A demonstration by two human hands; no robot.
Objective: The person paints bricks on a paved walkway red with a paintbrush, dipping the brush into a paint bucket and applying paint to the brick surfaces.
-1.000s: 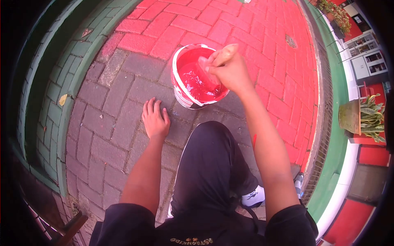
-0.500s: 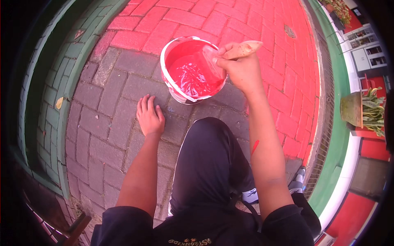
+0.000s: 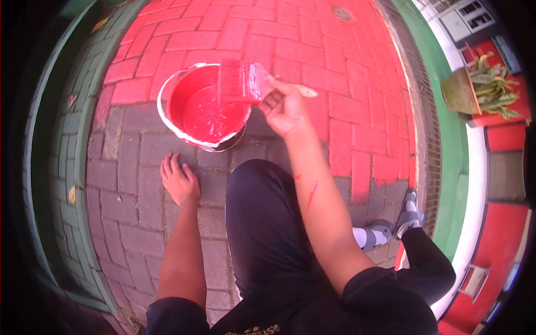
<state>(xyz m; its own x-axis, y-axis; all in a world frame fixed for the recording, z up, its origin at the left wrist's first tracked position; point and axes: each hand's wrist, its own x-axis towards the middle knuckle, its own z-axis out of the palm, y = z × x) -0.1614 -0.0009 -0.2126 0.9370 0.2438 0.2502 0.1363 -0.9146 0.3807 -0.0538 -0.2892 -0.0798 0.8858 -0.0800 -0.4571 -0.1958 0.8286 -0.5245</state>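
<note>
A wide paintbrush (image 3: 254, 82) is gripped in my right hand (image 3: 283, 106), its handle poking out to the right past my fingers. Red paint coats its bristles, which lie over the right side of the bucket's mouth. Below them stands a white-rimmed paint bucket (image 3: 163, 111), with glossy red paint (image 3: 206, 114) inside. My left hand (image 3: 180, 178) rests on the dark pavers just in front of the bucket, fingers stretched out and holding nothing. Red streaks mark my right forearm.
Red-painted pavers (image 3: 340, 72) spread beyond and to the right of the bucket; grey pavers (image 3: 125, 206) lie nearer me. A green curb (image 3: 92, 145) runs along the left. To the right are a drain grate (image 3: 427, 139), a potted plant (image 3: 460, 92) and another person's sandalled foot (image 3: 410, 215).
The paintbrush has come up out of the bucket and turned, bristles now pointing left over the rim. My view has shifted to the right, and more of the other person shows.
</note>
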